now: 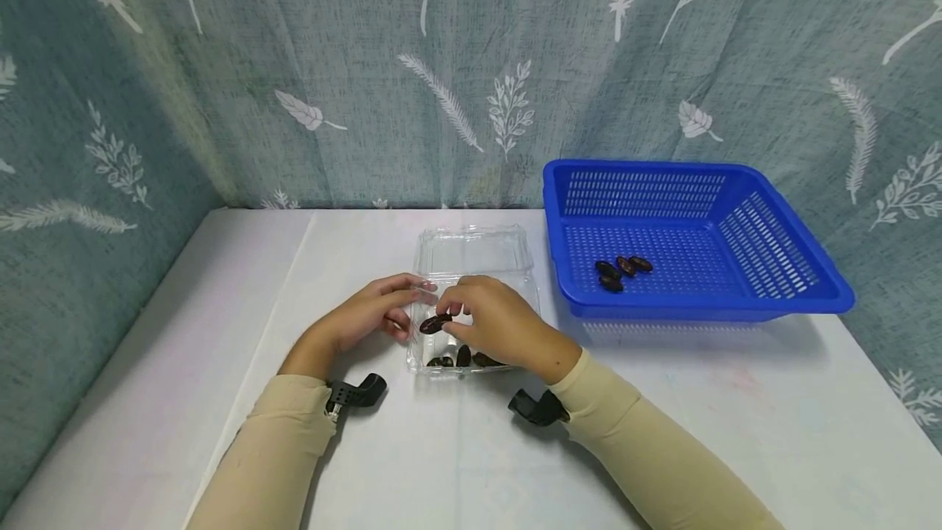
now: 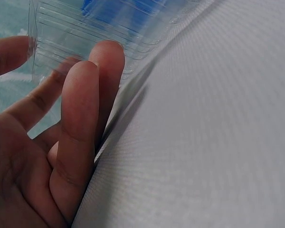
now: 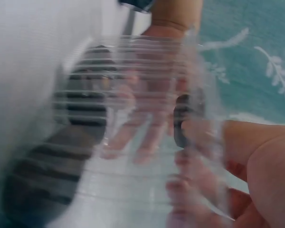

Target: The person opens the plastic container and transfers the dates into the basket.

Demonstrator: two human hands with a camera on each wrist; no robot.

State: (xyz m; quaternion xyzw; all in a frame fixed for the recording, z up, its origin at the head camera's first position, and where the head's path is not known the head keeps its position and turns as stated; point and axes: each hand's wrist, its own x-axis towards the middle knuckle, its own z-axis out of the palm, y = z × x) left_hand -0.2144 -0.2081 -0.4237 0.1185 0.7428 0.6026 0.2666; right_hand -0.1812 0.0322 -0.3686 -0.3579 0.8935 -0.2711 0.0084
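My right hand [image 1: 500, 321] pinches a dark brown date [image 1: 435, 324] between thumb and fingertips, above a clear plastic clamshell box [image 1: 535, 301]. In the right wrist view the held date [image 3: 182, 121] shows blurred through the box's ribbed wall. More dates [image 1: 463, 357] lie along the box's near side. At the left, my left hand [image 1: 371, 309] rests against the box, two fingers laid over its rim and the others bent beside the wall. The left wrist view shows these fingers [image 2: 80, 102] at the clear wall [image 2: 61, 31], one of them partly behind it.
A blue plastic basket [image 1: 699, 305] stands right of the box, with several dates [image 1: 624, 266] on its floor. The box's lid [image 1: 474, 252] lies folded back toward the curtain [image 1: 353, 162]. White cloth [image 1: 412, 473] covers the table.
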